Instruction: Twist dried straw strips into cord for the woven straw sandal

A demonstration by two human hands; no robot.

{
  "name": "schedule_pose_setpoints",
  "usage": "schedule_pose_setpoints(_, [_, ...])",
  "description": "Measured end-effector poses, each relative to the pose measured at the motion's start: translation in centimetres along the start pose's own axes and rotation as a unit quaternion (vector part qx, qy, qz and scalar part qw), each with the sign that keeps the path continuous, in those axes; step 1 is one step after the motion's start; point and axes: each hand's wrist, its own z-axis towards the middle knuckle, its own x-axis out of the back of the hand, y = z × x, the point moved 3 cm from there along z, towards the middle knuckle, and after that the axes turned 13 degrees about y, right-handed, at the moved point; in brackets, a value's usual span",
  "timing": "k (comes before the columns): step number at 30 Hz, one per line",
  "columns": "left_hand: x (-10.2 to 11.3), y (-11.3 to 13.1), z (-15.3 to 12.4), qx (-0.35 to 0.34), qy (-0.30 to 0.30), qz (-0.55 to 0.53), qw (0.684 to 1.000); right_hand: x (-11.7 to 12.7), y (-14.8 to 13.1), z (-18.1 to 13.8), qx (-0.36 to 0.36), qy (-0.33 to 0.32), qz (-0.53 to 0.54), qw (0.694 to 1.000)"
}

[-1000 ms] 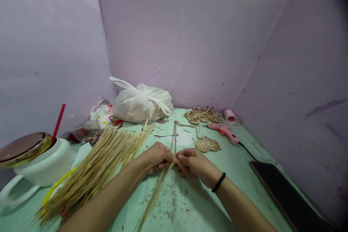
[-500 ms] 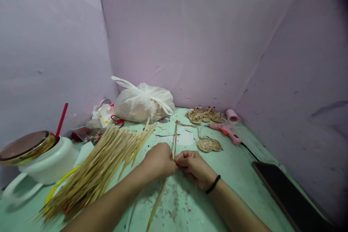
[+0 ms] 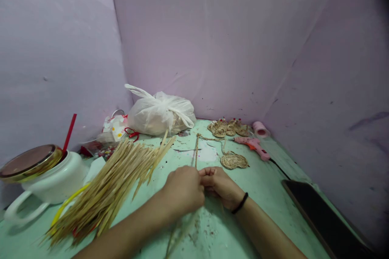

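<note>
A thin twisted straw cord (image 3: pixel 197 154) runs from my fingers away across the table, bends, and reaches a coiled straw piece (image 3: pixel 234 160) lying flat. My right hand (image 3: pixel 217 184), with a black band at its wrist, pinches the cord's near end between thumb and fingers. My left hand (image 3: pixel 185 190) is closed right beside it, against the right fingertips, on the straw strands of that cord; its fingertips are hidden from me. Loose straw ends trail below the hands, blurred. To the left lies a bundle of dry straw strips (image 3: pixel 106 186).
A pink glue gun (image 3: pixel 253 147) with a black cable lies right of the coil. More coiled straw pieces (image 3: pixel 225 128) with red pins and a pink roll (image 3: pixel 260 129) stand behind. Also around: a tied white plastic bag (image 3: pixel 159 115), a white mug (image 3: pixel 57 178) and a black phone (image 3: pixel 322 214).
My left hand has come nearer and slightly right, turning over and now covering more of the near cord. The right hand has shifted slightly right, still pinching. The coil stays put.
</note>
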Motion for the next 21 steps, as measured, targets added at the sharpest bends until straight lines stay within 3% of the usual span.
schedule_pose_setpoints(2, [1.2,-0.5,1.2,0.006,0.048,0.027,0.998,0.1,-0.1,0.0,-0.008,-0.024,0.015,1.000])
schedule_pose_setpoints(3, [1.3,-0.9,1.7,0.033,0.036,0.001,0.999,0.1,-0.2,-0.1,-0.011,-0.030,0.020,0.999])
schedule_pose_setpoints(5, [0.5,-1.7,2.4,0.097,-0.056,-0.089,0.990,0.1,-0.2,-0.1,-0.014,-0.030,0.026,0.999])
schedule_pose_setpoints(7, [-0.8,-2.2,2.6,0.148,-0.152,-0.187,0.959,0.0,-0.2,-0.1,-0.017,-0.022,0.029,0.999])
schedule_pose_setpoints(9, [-1.7,-2.5,2.6,0.169,-0.194,-0.248,0.934,0.0,-0.3,-0.2,-0.018,-0.022,0.024,0.999])
schedule_pose_setpoints(17, [-1.9,-2.7,2.5,0.157,-0.156,-0.181,0.958,0.9,-0.9,0.4,0.074,-0.028,-0.075,0.994])
schedule_pose_setpoints(21, [-2.3,-2.7,2.8,0.118,-0.081,-0.152,0.978,1.0,-0.5,0.9,0.135,-0.009,-0.185,0.973])
